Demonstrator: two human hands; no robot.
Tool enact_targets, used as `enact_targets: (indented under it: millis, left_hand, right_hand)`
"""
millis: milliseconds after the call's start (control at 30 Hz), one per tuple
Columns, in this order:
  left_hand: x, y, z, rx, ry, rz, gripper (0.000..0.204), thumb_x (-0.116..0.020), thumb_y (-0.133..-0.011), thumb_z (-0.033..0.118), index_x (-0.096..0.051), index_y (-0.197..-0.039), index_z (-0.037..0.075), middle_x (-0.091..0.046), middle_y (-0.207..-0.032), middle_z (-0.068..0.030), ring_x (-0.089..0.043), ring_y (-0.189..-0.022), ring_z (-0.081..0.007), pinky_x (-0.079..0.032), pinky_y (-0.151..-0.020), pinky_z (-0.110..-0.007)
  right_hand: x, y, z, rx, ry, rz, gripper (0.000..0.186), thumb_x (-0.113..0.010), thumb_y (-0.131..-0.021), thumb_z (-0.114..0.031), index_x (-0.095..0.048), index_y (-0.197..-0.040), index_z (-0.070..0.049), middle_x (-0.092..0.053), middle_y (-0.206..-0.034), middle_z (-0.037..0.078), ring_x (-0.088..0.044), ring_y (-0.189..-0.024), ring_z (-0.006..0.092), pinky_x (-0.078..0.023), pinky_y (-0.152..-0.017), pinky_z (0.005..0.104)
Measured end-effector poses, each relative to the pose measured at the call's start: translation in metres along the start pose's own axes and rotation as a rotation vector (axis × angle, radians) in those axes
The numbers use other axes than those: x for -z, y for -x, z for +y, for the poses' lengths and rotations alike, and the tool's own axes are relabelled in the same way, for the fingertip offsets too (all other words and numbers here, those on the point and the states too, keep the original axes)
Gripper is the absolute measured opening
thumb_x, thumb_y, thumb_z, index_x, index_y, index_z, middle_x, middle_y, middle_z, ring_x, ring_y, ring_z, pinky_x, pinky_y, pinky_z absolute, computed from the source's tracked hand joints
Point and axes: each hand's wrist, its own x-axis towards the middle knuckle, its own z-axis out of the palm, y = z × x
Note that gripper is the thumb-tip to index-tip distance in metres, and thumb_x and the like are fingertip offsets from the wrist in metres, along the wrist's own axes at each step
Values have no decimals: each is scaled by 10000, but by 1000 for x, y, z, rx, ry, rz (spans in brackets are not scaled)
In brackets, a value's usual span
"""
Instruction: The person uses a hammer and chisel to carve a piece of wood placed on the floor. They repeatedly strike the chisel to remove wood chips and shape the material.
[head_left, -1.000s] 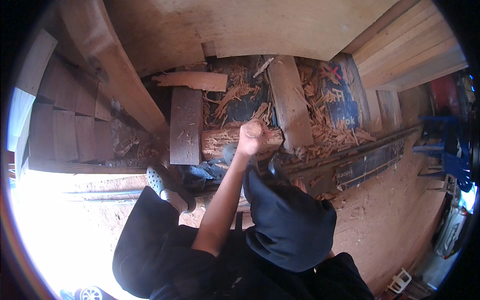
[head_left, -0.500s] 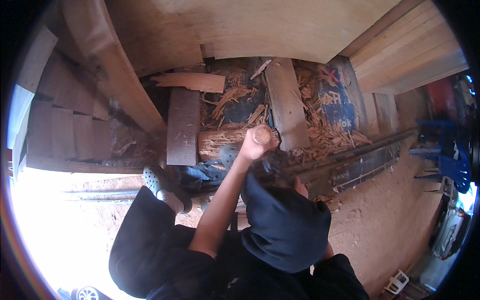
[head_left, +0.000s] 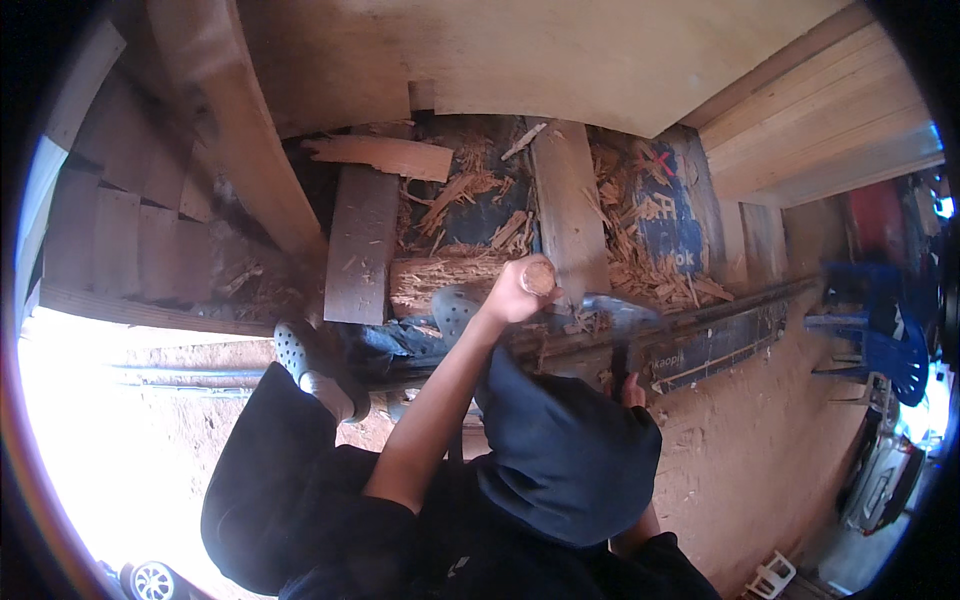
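Observation:
My left hand (head_left: pixel 513 293) is closed around an upright round wooden handle (head_left: pixel 538 278). Only its flat top end shows; whatever lies below my fist is hidden. A chipped, reddish wood block (head_left: pixel 440 285) lies just left of that hand, close to my shoe. To the right, my right hand (head_left: pixel 633 391) grips the dark shaft of a hammer (head_left: pixel 620 312), whose head is smeared by motion. Part of the right hand is hidden behind my raised knee. The hammer head stands apart from the wooden handle.
Two planks (head_left: pixel 362 245) (head_left: pixel 570 200) lie among wood chips (head_left: pixel 640 255) over dark sheeting. A loose wood slab (head_left: pixel 385 155) rests at the back left. Large wooden panels (head_left: pixel 540 60) close off the far side. A blue plastic chair (head_left: pixel 885 335) stands at right.
The hammer has swung to the right, away from my left fist, and my right hand has shifted right with it. My left hand keeps its hold on the wooden handle.

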Motion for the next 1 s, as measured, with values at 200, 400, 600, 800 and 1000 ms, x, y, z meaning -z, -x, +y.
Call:
enact_targets:
  millis: [200,400,600,800,1000]
  left_hand:
    - [-21,5,12,10,-95,-66,222,-728,-642,112,-595,-796,23,-613,-730,-153,-625,-690,-319,-482,-631,-362]
    - [-17,7,15,12,-139,-68,238,-716,-656,137,-616,-832,10,-623,-773,-178,-626,-755,-349,-484,-670,-378]
    - [-17,6,8,-8,-167,-45,222,-687,-641,98,-608,-827,5,-622,-770,-157,-618,-737,-305,-481,-663,-358]
    - [-17,6,-5,-74,-129,-41,233,-660,-596,31,-605,-822,5,-626,-763,-107,-608,-712,-215,-474,-673,-325]
    - [-14,10,0,-22,-107,-17,280,-673,-602,24,-602,-873,5,-633,-792,-96,-616,-748,-196,-479,-707,-311]
  right_hand:
    - [-12,25,-37,290,-180,-108,544,-509,-914,-525,-499,-669,-39,-466,-583,-19,-396,-527,81,-295,-461,274]
    - [-20,15,-39,172,184,-8,472,-605,-889,-446,-499,-675,-39,-430,-599,-43,-366,-581,71,-292,-479,268]
    - [-26,19,-31,96,-78,-76,378,-664,-859,-386,-574,-808,-23,-555,-715,-3,-479,-640,85,-379,-560,249]
    - [-37,28,-51,58,-141,-159,332,-673,-858,-344,-602,-897,-22,-576,-749,5,-516,-668,91,-408,-603,248]
    - [-25,25,-62,-87,-82,-314,395,-643,-872,-392,-615,-951,-6,-610,-788,28,-547,-709,113,-424,-633,258]
